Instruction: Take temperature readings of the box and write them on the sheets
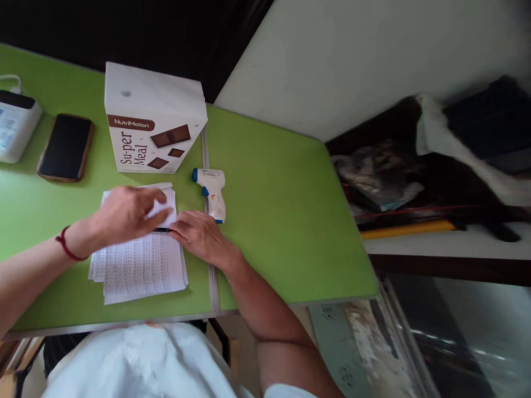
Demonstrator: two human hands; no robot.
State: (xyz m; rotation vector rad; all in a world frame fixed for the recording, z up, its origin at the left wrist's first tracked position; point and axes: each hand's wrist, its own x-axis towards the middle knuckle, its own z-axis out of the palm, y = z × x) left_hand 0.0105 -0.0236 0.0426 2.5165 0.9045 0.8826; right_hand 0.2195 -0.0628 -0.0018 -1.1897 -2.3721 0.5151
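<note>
A stack of printed sheets [143, 271] lies on the green table, covered with rows of small marks. Over its upper part hovers my left hand [124, 215], thumb and fingers apart with nothing visible between them. My right hand [201, 235] rests at the right edge of the sheets, its fingers pressed together on the end of a thin black stick-like object [162, 229]. That object lies across the paper, and its left part is hidden behind my left hand; its exact kind cannot be made out. Just beyond my right hand lies a white and blue infrared thermometer [213, 193].
Behind the sheets stands a white Super Meal box [155, 121]. To the left are a dark phone [67, 146] and a white device [16, 124] with a cable. A metal seam runs across the green table [286, 221]. Right of it, a shelf [498, 243] holds cloths and bags.
</note>
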